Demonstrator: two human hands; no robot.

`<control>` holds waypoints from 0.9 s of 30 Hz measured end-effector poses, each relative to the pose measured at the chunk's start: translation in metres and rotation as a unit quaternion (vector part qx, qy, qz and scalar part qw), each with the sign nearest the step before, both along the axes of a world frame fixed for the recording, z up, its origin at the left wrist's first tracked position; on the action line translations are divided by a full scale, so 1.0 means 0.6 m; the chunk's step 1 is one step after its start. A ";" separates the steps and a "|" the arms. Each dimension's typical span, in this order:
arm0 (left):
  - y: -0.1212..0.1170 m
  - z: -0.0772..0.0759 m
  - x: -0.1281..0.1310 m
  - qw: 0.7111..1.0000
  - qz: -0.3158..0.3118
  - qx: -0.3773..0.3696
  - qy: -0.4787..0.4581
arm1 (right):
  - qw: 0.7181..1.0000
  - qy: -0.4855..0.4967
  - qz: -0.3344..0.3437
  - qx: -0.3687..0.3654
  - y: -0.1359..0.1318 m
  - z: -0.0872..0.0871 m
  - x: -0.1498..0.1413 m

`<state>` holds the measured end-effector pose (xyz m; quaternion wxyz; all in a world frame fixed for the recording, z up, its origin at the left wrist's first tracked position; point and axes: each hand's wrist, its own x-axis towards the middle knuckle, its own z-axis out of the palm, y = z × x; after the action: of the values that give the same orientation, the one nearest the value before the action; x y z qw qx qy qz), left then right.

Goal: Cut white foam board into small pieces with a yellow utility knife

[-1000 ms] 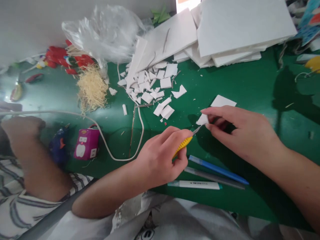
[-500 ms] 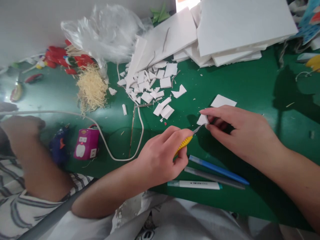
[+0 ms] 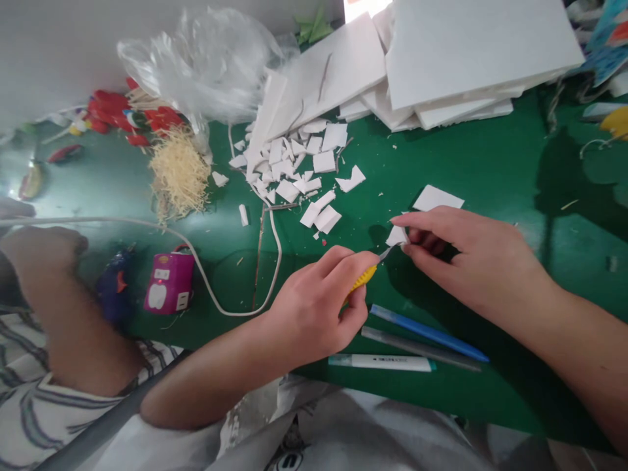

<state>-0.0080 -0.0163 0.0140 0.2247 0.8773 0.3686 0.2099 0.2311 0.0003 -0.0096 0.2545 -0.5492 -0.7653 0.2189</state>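
Note:
My left hand is wrapped round the yellow handle of a utility knife. Its blade points up and right, and the tip meets a small piece of white foam. Between thumb and fingertips my right hand pinches that foam piece just above the table. A larger flat foam piece lies right behind my right hand. Below the hands lie a blue pen, a grey pen and a white marker, side by side.
Cut foam scraps are heaped at centre-left, with foam boards stacked behind. A plastic bag, straw-like shreds, a magenta power socket and a white cable lie leftward. Another person's arm rests at the left.
Almost nothing differs. Both hands keep their places, the knife still at the foam piece; the whole view has shifted very slightly.

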 end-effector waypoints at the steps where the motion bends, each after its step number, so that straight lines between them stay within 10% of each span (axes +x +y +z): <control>1: 0.000 -0.001 0.000 1.000 -0.001 0.000 -0.002 | 1.000 -0.001 0.002 0.002 0.000 0.000 0.000; 27: 0.000 -0.002 0.001 1.000 -0.002 0.011 0.001 | 1.000 -0.010 0.005 -0.012 0.000 0.002 0.000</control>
<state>-0.0075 -0.0160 0.0130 0.2153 0.8807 0.3645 0.2124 0.2312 0.0002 -0.0085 0.2392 -0.5508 -0.7676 0.2242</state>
